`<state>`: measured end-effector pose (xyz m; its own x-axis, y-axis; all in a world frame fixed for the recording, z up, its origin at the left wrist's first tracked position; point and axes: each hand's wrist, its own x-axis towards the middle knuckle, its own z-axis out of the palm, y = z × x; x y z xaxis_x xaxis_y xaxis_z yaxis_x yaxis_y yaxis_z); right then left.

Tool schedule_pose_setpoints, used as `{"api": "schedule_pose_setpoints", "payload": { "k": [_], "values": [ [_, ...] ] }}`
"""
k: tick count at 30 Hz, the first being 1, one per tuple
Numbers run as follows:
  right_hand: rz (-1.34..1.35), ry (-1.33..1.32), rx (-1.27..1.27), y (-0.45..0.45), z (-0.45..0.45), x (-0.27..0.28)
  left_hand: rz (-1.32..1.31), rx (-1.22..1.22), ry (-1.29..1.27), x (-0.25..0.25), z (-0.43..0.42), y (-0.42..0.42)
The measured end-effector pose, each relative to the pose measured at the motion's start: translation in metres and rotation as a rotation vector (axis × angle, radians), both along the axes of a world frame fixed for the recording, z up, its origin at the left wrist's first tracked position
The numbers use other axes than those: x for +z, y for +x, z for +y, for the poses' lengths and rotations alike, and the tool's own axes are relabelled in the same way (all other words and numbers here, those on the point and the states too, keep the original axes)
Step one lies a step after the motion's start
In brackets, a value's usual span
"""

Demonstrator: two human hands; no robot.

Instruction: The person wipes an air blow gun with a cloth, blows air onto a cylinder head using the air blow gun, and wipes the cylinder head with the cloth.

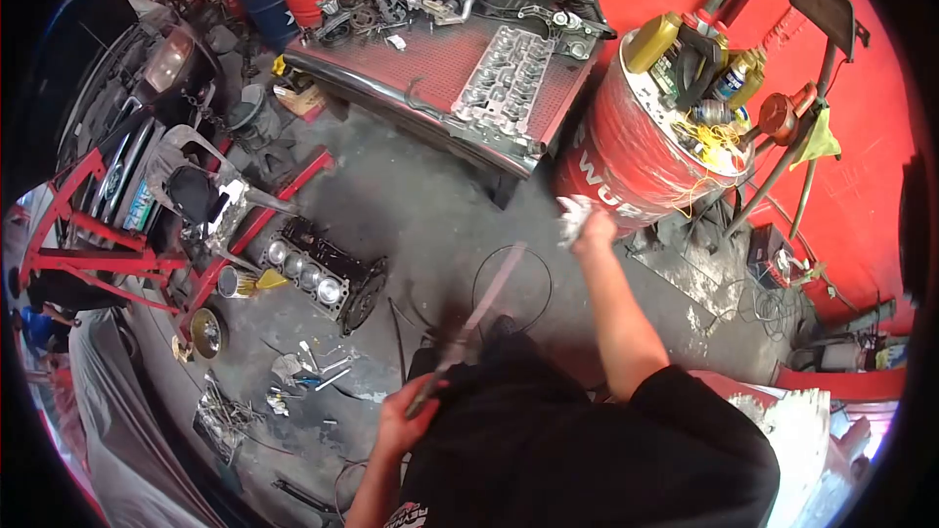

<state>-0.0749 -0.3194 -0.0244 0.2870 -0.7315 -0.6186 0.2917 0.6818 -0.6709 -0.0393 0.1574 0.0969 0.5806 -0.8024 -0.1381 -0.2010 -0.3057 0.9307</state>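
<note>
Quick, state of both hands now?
Left hand: closed, holding a long, thin tool.
Right hand: closed, holding a crumpled white wad.

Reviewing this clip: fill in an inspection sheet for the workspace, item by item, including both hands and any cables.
Surface: red patterned tabletop, bearing a metal casting and dark parts; grey floor below, dark patches.
Things in hand: long thin tool, blurred; crumpled white cloth or paper.
Clutter: wrenches loose on the floor, near an engine block; bottles crowd the drum.
Hands: left hand grips the tool; right hand holds the white item beside the drum.
Cables: yellow cord tangled on the drum; thin dark loop on the floor by the feet.
Surroundings: red wall; covered vehicle at lower left.
</note>
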Motion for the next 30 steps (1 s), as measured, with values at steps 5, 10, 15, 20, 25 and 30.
{"api": "schedule_pose_setpoints", "payload": {
  "k": [5, 10, 15, 20, 25, 30],
  "values": [
    [0.166, -0.171, 0.086, -0.085, -0.014, -0.014, 0.384, 0.636, -0.244, -0.021, 0.022, 0.040],
    [0.439, 0.000, 0.277, -0.110, 0.100, -0.039, 0.613, 0.764, -0.403, -0.078, -0.032, 0.104],
    [0.859, -0.445, 0.863, -0.094, 0.132, -0.043, 0.740, 0.749, -0.453, -0.115, -0.112, 0.116],
    [0.892, -0.499, 1.104, -0.063, 0.048, -0.063, 0.759, 0.693, -0.395, -0.131, -0.179, 0.081],
    [0.986, -0.735, 1.237, -0.021, -0.043, -0.072, 0.712, 0.669, -0.261, -0.115, -0.240, 0.049],
    [0.902, -0.959, 1.333, 0.034, -0.108, -0.068, 0.573, 0.745, -0.169, -0.111, -0.292, 0.035]
  ]
}}
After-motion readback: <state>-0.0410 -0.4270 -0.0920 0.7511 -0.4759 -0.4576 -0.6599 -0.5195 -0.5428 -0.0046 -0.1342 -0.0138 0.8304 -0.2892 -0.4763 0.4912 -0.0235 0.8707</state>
